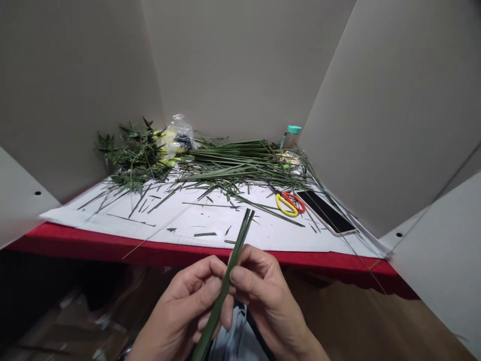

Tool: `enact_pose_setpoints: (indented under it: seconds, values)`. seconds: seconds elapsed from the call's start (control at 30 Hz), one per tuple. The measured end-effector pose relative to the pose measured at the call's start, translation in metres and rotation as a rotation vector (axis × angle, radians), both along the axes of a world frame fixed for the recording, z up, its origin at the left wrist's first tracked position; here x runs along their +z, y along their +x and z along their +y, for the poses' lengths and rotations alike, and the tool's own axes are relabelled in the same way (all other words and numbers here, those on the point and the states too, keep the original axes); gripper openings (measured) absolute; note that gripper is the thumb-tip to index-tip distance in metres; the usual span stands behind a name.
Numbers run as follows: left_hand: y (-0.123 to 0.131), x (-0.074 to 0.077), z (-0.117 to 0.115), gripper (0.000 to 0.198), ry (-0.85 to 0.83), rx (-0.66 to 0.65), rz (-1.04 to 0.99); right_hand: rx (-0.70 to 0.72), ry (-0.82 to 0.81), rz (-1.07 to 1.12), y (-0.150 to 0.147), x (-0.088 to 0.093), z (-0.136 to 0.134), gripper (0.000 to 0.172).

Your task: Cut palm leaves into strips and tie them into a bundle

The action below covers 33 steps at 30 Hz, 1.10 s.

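A long, narrow green leaf strip [226,281] is seen gripped between two bare hands, held on the person's side of the table's near edge. The lower part is clenched by the left hand [184,301], with the fingers curled in, while the strip is pinched just above by the right hand [266,296]. Nothing has been released by either hand. The long axis is tilted: the split upper end is pointed up and to the right, toward the near edge, and the tail is run down and to the left, out through the bottom of the view. The upper end is nearer the right hand, the tail nearer the left.

Across the table, a white paper sheet [188,220] is spread over a red cloth cover [112,245] and littered with thin green leaf trimmings [195,200]. A long bundle of green leaf blades [233,160] is laid along the far edge, with leafy green bamboo sprigs [131,155] and a clear plastic bag [176,135] toward the far left corner. Yellow-and-red-handled scissors [289,203] and a black-screened smartphone [325,211] are placed near the right edge, and a glass jar with a teal lid [292,135] is stood at the far right corner. No brand or writing can be read.
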<state>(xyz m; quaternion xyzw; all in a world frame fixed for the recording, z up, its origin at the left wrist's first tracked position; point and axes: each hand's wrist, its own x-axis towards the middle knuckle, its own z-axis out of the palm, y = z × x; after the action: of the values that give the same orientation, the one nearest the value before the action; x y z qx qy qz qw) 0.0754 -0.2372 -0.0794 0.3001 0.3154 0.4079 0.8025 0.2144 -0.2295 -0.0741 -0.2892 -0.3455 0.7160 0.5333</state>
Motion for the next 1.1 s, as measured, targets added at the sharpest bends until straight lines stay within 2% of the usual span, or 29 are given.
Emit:
enact_pose_setpoints:
  seconds: [0.2,0.3,0.4,0.53,0.63,0.77,0.93,1.1]
  values:
    - [-0.0011,0.0018,0.0012,0.018,0.085,0.014,0.118,0.025,0.005,0.013,-0.0011,-0.0026,0.0025,0.022]
    - [-0.0013,0.0043,0.0001,0.02,0.275,0.146,0.307,0.01,0.043,-0.026,-0.002,-0.002,0.0027,0.023]
    - [-0.0005,0.0048,-0.0017,0.019,0.496,0.296,0.504,-0.077,0.123,-0.128,-0.0027,0.0009,0.0015,0.024]
    - [0.0016,0.0032,-0.0027,0.014,0.636,0.379,0.671,-0.176,0.187,-0.249,-0.0036,0.0044,-0.0005,0.023]
    - [0.0025,0.0044,-0.0016,0.013,0.62,0.361,0.66,-0.195,0.22,-0.268,-0.0041,0.005,-0.0012,0.022]
    - [0.0022,0.0065,0.001,0.02,0.493,0.278,0.509,-0.163,0.203,-0.228,-0.0047,0.0057,-0.001,0.023]
    - [0.0,0.0003,0.0018,0.023,0.343,0.347,0.47,-0.195,0.185,-0.221,-0.0065,0.0027,0.0011,0.02]
    - [-0.0024,-0.0021,0.0029,0.025,0.329,0.269,0.403,-0.26,0.215,-0.315,-0.008,-0.0017,-0.0001,0.019]
